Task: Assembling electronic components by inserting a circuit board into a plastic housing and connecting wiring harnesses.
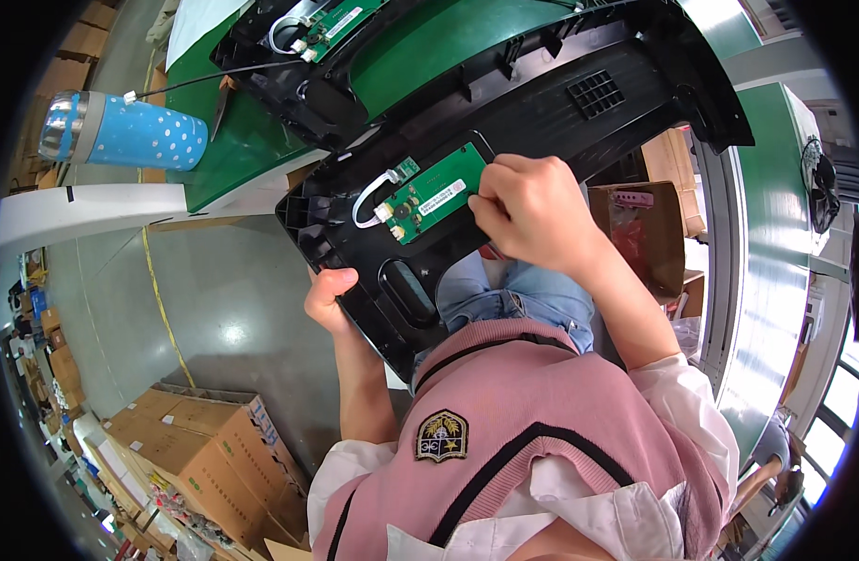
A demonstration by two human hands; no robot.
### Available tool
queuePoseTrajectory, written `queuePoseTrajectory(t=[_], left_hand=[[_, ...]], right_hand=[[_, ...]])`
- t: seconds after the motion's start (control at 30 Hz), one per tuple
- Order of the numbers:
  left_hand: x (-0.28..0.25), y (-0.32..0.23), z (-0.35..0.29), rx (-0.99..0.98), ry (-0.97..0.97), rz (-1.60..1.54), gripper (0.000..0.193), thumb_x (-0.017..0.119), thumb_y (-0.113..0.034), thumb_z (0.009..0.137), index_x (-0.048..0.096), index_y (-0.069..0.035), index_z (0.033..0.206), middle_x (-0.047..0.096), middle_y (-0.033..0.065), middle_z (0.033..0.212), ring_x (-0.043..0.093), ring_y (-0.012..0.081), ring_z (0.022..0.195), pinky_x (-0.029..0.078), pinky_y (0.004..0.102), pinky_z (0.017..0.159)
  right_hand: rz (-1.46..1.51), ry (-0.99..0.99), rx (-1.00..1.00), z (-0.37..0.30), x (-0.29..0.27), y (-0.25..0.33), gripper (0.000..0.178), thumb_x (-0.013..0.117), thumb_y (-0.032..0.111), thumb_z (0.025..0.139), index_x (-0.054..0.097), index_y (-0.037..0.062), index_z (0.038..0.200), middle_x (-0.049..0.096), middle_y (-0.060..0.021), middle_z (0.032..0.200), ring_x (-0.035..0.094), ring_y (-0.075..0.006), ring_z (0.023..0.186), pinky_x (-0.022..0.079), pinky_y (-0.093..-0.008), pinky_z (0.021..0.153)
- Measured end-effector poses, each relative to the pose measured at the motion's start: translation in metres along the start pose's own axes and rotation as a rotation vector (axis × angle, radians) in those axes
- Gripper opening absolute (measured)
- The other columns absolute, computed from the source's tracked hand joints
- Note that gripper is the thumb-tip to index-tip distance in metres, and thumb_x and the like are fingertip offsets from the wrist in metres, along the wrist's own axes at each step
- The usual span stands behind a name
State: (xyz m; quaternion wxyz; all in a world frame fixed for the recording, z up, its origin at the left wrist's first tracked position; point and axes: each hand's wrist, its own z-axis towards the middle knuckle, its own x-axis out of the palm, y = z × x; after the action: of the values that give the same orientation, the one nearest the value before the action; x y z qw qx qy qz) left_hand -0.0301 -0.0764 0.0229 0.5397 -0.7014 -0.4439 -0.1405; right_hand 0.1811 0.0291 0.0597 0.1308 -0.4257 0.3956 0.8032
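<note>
A long black plastic housing (541, 126) lies tilted across my lap, its far side by the green table. Inside it sits a green circuit board (437, 194) with a white label. A looped white cable (358, 204) joins it to a tiny green board (407, 169). My left hand (330, 297) grips the housing's near left edge, thumb on top. Closed at the right end of the circuit board is my right hand (532, 208), fingertips bent down against it; what they pinch, if anything, is hidden.
A second black housing (308, 105) with a similar board rests on the green table (252, 154). A blue dotted bottle (149, 133) lies at the left. Cardboard boxes (191, 430) stand lower left, an open carton (668, 248) at right. Another person (775, 453) is at lower right.
</note>
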Motion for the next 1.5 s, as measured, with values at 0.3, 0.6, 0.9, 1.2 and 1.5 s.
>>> queuePoseTrajectory(t=[0.3, 0.6, 0.9, 1.2, 1.5], left_hand=[[0.009, -0.003, -0.007, 0.035, -0.126, 0.092, 0.056, 0.049, -0.023, 0.073, 0.057, -0.005, 0.125, 0.067, 0.0095, 0.109, 0.067, 0.0250, 0.093, 0.057, 0.0359, 0.080], [0.015, -0.001, -0.002, -0.019, -0.255, 0.054, 0.052, 0.050, -0.016, 0.071, 0.056, -0.001, 0.120, 0.066, 0.0115, 0.104, 0.067, 0.0233, 0.089, 0.058, 0.0345, 0.076], [0.001, -0.004, 0.002, -0.023, -0.071, 0.050, 0.066, 0.052, -0.017, 0.065, 0.054, 0.003, 0.127, 0.067, 0.0154, 0.105, 0.068, 0.0285, 0.086, 0.059, 0.0363, 0.074], [-0.003, -0.007, 0.009, 0.041, -0.018, 0.013, 0.072, 0.049, -0.013, 0.063, 0.050, 0.001, 0.133, 0.064, 0.0160, 0.118, 0.065, 0.0303, 0.100, 0.057, 0.0390, 0.087], [-0.013, -0.008, 0.012, -0.030, -0.043, 0.028, 0.072, 0.050, -0.011, 0.063, 0.050, 0.001, 0.134, 0.063, 0.0152, 0.116, 0.065, 0.0301, 0.101, 0.056, 0.0395, 0.088]], right_hand=[[-0.128, -0.008, -0.167, -0.049, -0.037, 0.049, 0.024, 0.068, -0.002, 0.066, 0.046, 0.0041, 0.061, 0.040, -0.0074, 0.063, 0.047, -0.0222, 0.047, 0.039, -0.0323, 0.042], [-0.181, 0.180, -0.244, -0.075, -0.044, 0.041, 0.027, 0.075, 0.003, 0.064, 0.049, 0.0050, 0.062, 0.040, -0.0045, 0.064, 0.045, -0.0189, 0.049, 0.040, -0.0310, 0.041], [0.324, 0.192, -0.226, -0.009, -0.047, -0.031, 0.015, 0.078, 0.013, 0.079, 0.070, 0.0009, 0.083, 0.063, -0.0097, 0.080, 0.064, -0.0220, 0.068, 0.049, -0.0329, 0.055], [0.409, 0.592, -0.421, 0.044, -0.019, -0.037, 0.010, 0.074, 0.009, 0.080, 0.070, 0.0021, 0.086, 0.063, -0.0085, 0.081, 0.064, -0.0277, 0.073, 0.050, -0.0365, 0.061], [0.339, 0.338, -0.492, 0.037, -0.009, -0.036, 0.012, 0.073, 0.010, 0.077, 0.065, 0.0014, 0.079, 0.056, -0.0078, 0.076, 0.059, -0.0272, 0.072, 0.048, -0.0378, 0.058]])
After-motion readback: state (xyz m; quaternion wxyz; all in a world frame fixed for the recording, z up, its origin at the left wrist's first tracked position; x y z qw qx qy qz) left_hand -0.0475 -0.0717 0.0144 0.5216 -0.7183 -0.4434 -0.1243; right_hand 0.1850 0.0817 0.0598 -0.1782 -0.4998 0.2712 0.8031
